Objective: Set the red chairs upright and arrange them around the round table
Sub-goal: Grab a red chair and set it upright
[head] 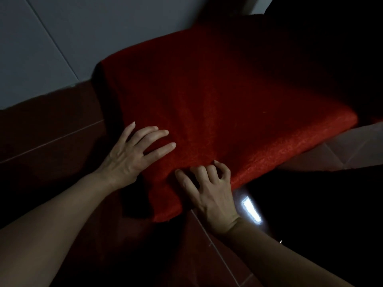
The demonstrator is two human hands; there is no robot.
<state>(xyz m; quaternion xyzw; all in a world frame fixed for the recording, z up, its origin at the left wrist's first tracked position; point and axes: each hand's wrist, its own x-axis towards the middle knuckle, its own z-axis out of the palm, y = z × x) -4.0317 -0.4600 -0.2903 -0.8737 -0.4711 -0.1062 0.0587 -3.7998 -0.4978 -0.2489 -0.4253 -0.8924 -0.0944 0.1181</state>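
My right hand [211,191] nearest, fingers [204,169] curled, pinching the near edge of the red chair cover [217,100], my left hand [132,154] just beside, fingers straight, flat on the fabric, dark red floor tiles [47,125] beneath, pale wall [62,38] beyond.

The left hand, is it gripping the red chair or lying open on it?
Open: the left hand lies flat on the red chair, fingers straight and spread. The right hand curls at its edge.

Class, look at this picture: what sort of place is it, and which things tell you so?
Probably a dim indoor room, perhaps a dining hall. Clues: a glossy dark-red tiled floor, a pale tiled wall, and a red fabric-covered chair under the person's hands.
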